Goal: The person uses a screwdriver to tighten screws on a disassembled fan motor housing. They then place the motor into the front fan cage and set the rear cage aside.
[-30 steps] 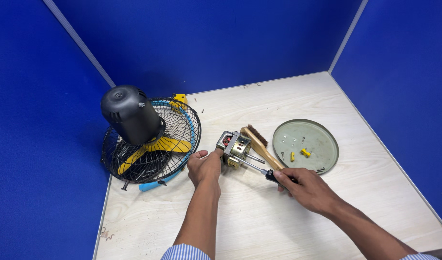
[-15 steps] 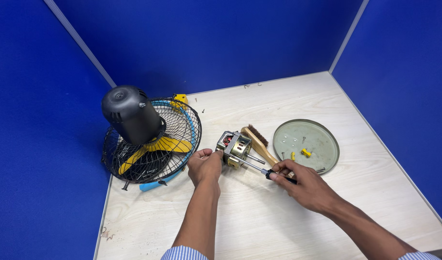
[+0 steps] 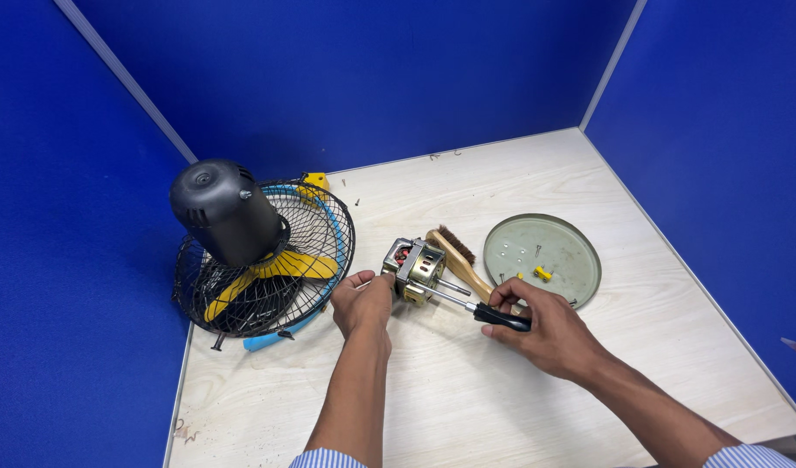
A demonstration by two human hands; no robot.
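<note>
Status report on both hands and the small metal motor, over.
Left hand steadies small metal motor. Right hand grips black-handled screwdriver, tip at motor. Wooden brush lies beside it, nothing blocking.

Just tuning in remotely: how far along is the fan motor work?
Done: the motor is out of the fan and lies on the table; loose screws sit in the round tray. In hand: left hand steadies the motor while right hand works a screwdriver into it. Left: the motor's housing looks closed.
</note>
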